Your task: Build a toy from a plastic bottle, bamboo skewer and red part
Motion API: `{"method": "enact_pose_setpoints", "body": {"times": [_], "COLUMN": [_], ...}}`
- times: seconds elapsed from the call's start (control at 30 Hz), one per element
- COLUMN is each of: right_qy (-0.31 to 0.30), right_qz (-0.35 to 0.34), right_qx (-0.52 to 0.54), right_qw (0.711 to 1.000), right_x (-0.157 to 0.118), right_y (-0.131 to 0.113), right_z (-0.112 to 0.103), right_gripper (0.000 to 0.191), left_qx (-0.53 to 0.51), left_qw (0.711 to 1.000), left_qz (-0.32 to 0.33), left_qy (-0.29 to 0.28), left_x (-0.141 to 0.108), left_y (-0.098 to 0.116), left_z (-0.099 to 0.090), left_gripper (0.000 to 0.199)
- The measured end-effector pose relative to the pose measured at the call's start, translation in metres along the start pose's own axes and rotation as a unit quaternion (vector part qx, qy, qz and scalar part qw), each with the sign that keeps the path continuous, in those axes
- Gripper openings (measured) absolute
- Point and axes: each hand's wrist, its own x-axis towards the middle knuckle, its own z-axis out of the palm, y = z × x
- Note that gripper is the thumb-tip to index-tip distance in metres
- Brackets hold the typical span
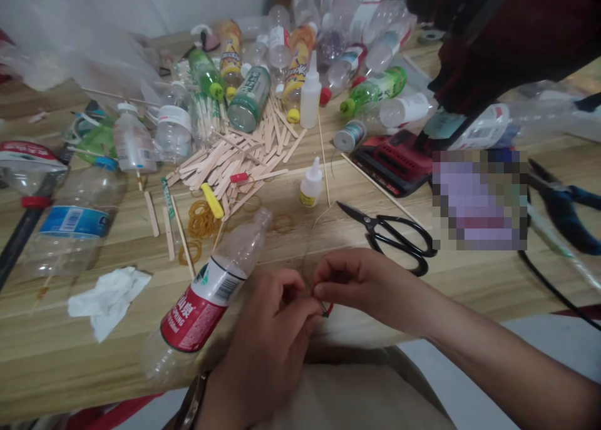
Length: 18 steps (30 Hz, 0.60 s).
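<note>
My left hand [277, 323] and my right hand [350, 283] meet at the table's front edge, fingertips pinched close together. A small piece with a red edge [330, 309] and a dark tip pokes out below the fingers; most of it is hidden, so its kind is unclear. A thin thread-like line [305, 255] rises from between the hands. Left of my left hand lies a clear plastic bottle with a red and white label [195, 311], without a cap. Black-handled scissors [385, 230] rest just beyond my right hand, and a small glue bottle [311, 184] stands further back.
Wooden craft sticks [244, 148] lie piled mid-table, with rubber bands [203, 220] in front. Many plastic bottles [251, 98] crowd the back. At right are a red and black power tool [399, 161] and pliers [568, 198]. A crumpled tissue [109, 298] lies at left.
</note>
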Motion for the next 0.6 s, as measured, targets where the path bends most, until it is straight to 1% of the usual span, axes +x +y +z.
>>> {"method": "enact_pose_setpoints", "body": {"times": [0.1, 0.17, 0.27, 0.33, 0.47, 0.53, 0.6], "right_qy": [0.031, 0.04, 0.025, 0.035, 0.083, 0.102, 0.115], "right_qz": [-0.056, -0.093, -0.098, -0.097, -0.147, -0.172, -0.188], "right_qx": [-0.071, -0.099, -0.085, -0.105, -0.199, -0.226, -0.236], "right_qw": [0.995, 0.99, 0.991, 0.989, 0.965, 0.953, 0.946], "right_x": [-0.002, -0.004, -0.009, -0.012, -0.02, -0.023, -0.026], "right_y": [-0.004, -0.005, 0.0, 0.006, 0.014, 0.017, 0.019], "right_z": [-0.001, -0.002, -0.001, 0.001, 0.007, 0.01, 0.012], "right_gripper": [0.01, 0.01, 0.013, 0.015, 0.019, 0.019, 0.018], "left_qx": [-0.031, -0.048, -0.051, -0.038, -0.008, -0.009, -0.019], "left_qw": [0.999, 0.999, 0.999, 0.999, 0.998, 0.998, 0.997], "left_qz": [0.006, 0.007, 0.007, 0.006, -0.01, -0.021, -0.033], "left_qy": [-0.014, -0.016, -0.02, -0.029, -0.056, -0.065, -0.06], "left_x": [0.0, 0.0, 0.0, 0.0, -0.001, -0.002, -0.002], "left_y": [-0.001, -0.002, -0.002, -0.002, -0.002, -0.001, 0.0], "left_z": [0.001, 0.001, 0.001, 0.001, 0.003, 0.003, 0.003], "left_gripper": [0.018, 0.019, 0.019, 0.021, 0.028, 0.028, 0.026]}}
